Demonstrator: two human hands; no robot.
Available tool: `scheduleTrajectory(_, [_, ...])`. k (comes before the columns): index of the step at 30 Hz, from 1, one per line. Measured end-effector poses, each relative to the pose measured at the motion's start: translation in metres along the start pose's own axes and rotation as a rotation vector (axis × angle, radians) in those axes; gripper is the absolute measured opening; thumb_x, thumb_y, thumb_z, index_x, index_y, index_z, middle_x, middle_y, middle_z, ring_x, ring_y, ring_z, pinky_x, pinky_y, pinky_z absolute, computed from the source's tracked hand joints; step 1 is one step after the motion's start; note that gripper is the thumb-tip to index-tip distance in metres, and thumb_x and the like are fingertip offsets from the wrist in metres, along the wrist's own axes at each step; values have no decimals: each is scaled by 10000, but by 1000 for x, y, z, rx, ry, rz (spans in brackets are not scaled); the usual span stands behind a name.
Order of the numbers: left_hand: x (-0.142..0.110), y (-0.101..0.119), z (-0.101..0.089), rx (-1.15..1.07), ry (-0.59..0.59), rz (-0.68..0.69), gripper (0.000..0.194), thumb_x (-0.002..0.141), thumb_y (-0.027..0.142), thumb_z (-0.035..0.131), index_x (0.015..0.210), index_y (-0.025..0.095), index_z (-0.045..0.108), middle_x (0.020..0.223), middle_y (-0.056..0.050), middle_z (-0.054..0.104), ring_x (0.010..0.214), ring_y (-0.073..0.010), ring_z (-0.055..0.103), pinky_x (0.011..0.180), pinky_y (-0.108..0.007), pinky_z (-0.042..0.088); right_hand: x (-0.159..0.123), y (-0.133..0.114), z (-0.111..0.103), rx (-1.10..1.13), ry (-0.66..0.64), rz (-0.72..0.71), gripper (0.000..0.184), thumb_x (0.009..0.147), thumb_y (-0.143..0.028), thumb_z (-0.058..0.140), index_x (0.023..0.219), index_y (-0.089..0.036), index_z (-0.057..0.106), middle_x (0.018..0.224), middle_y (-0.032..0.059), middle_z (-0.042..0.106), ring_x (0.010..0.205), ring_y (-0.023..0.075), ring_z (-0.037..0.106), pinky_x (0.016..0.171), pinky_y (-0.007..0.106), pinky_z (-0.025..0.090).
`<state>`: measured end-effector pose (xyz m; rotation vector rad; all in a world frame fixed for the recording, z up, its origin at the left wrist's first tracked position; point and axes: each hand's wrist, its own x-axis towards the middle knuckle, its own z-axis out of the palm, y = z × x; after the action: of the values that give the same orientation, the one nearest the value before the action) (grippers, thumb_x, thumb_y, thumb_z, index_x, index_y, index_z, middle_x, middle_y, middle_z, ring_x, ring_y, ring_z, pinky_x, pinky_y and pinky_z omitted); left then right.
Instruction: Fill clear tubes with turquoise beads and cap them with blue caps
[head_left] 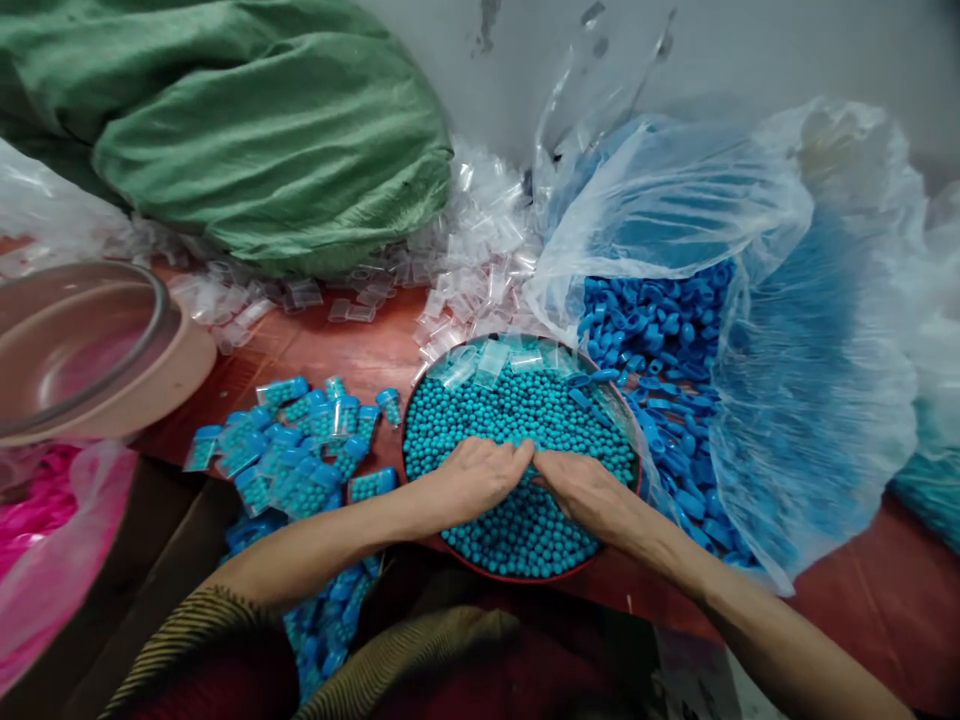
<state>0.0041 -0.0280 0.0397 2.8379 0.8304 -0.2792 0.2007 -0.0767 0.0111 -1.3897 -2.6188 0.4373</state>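
In front of me stands a round basin (525, 577) with a red rim, full of small turquoise beads (517, 535). My left hand (480, 478) and my right hand (585, 492) meet over its middle, fingertips together and fingers closed. Whatever is pinched between them is hidden by the fingers. Several empty clear plastic containers (492, 362) lie on the beads at the far side. A few blue caps (581, 398) rest at the right side of the basin. Left of it is a heap of bead-filled containers (300, 455) with blue caps.
Blue caps (660, 325) spill from a translucent bag (817, 400) at the right. More clear containers (480, 250) lie behind, beside a large green sack (277, 140). Pale tubs (187, 365) stand left on the red table (255, 375), above a bag of pink pieces (37, 500).
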Motion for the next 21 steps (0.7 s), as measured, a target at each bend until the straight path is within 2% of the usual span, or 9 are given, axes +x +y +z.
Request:
scheduleTrajectory(4, [-16, -20, 4, 1, -59, -150, 379, 910, 160, 372, 1288, 155, 397, 920, -98, 670, 750, -197, 629, 623, -290, 431, -3, 6, -12, -59, -100, 110, 143, 886, -124, 404, 876, -198, 526, 763, 28, 606, 665, 145, 551, 566, 254, 345])
scheduleTrajectory(6, [-16, -28, 9, -9, -24, -186, 415, 911, 274, 434, 1310, 171, 387, 992, -113, 673, 791, -215, 644, 626, -292, 437, 10, 9, -20, -74, -110, 134, 104, 886, -201, 476, 974, -198, 532, 890, 57, 623, 763, 168, 581, 594, 254, 366])
scheduleTrajectory(7, [-13, -30, 10, -18, -2, -207, 429, 909, 341, 445, 1303, 177, 401, 1006, -116, 673, 804, -226, 649, 624, -294, 439, 22, 11, -24, -79, -105, 144, 148, 882, -234, 501, 1022, -195, 530, 959, 76, 621, 819, 184, 586, 612, 259, 377])
scheduleTrajectory(9, [-1, -34, 13, -42, 27, -312, 401, 919, 428, 398, 1215, 172, 486, 959, -113, 684, 793, -238, 658, 610, -295, 441, 52, 14, -30, -107, -63, 187, 167, 900, -222, 463, 1040, -186, 547, 1018, 99, 614, 887, 202, 578, 645, 268, 390])
scheduleTrajectory(11, [16, -40, 13, -59, 95, -466, 381, 942, 427, 321, 1111, 165, 541, 919, -107, 686, 791, -236, 662, 615, -292, 443, 87, 19, -33, -158, 48, 212, 244, 913, -138, 375, 1055, -183, 568, 1071, 112, 604, 945, 210, 558, 679, 273, 393])
scheduleTrajectory(13, [34, -48, 13, -68, 195, -589, 367, 945, 409, 315, 1100, 160, 536, 974, -113, 674, 824, -233, 659, 637, -289, 448, 118, 25, -32, -215, 139, 191, 323, 918, -132, 348, 1179, -187, 529, 1230, 123, 541, 982, 219, 536, 697, 285, 397])
scheduleTrajectory(15, [49, -55, 12, -77, 267, -662, 376, 932, 416, 355, 1155, 151, 503, 1042, -129, 650, 856, -237, 653, 660, -290, 452, 139, 31, -29, -238, 114, 175, 329, 921, -153, 359, 1207, -184, 520, 1236, 120, 531, 945, 214, 539, 695, 289, 401])
scheduleTrajectory(18, [66, -63, 13, -116, 260, -696, 410, 913, 431, 402, 1207, 154, 475, 1051, -139, 630, 880, -247, 642, 700, -303, 457, 150, 39, -25, -242, 64, 184, 283, 907, -184, 436, 1169, -149, 536, 1139, 129, 554, 916, 204, 537, 705, 278, 404])
scheduleTrajectory(21, [71, -66, 14, -163, 257, -671, 380, 885, 438, 465, 1156, 176, 515, 1076, -128, 597, 943, -256, 615, 751, -321, 457, 141, 46, -24, -226, 79, 216, 273, 888, -199, 507, 1138, -92, 532, 1090, 139, 548, 928, 187, 531, 734, 261, 393])
